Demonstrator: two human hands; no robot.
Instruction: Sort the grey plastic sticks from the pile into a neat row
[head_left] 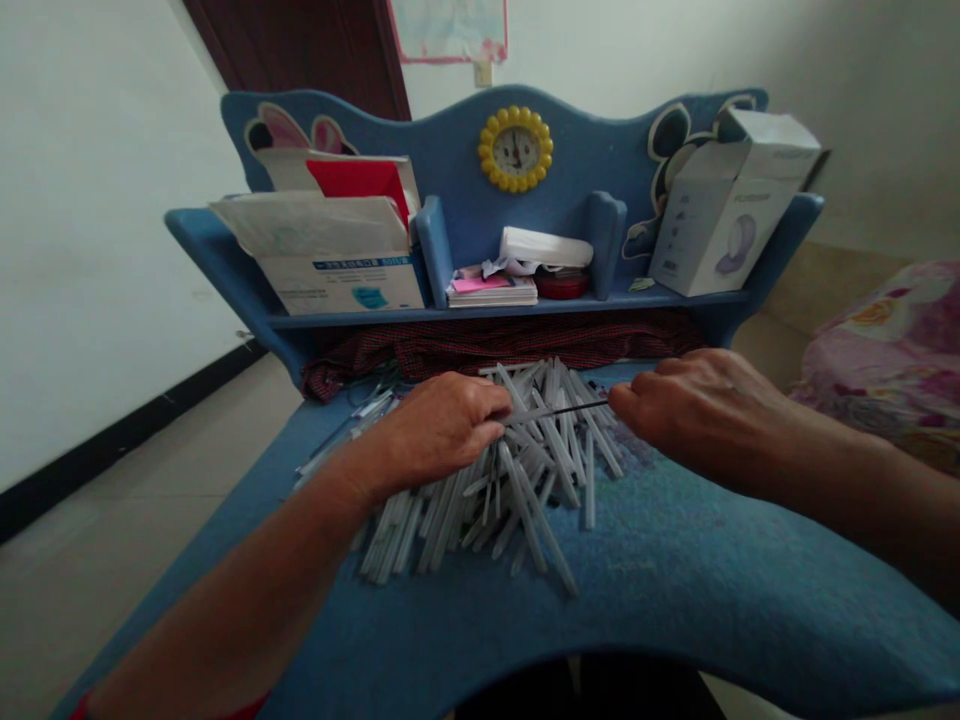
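My left hand (450, 425) pinches a translucent plastic tube (527, 414) above a loose pile of similar tubes (544, 480). From the right, my right hand (686, 400) is closed around one end of a thin dark rod (581, 406). The rod's other end lines up with the tube; whether it sits inside or only meets the tube's end I cannot tell. Several pale tubes lie spread under and in front of my left hand, pointing in many directions.
The blue desk (675, 580) carries a shelf with a mask carton (345, 285), a stack of papers (491, 293), a white box (720, 215) and a yellow flower-shaped clock (515, 149). A dark red checked cloth (480, 342) lies along the desk's back.
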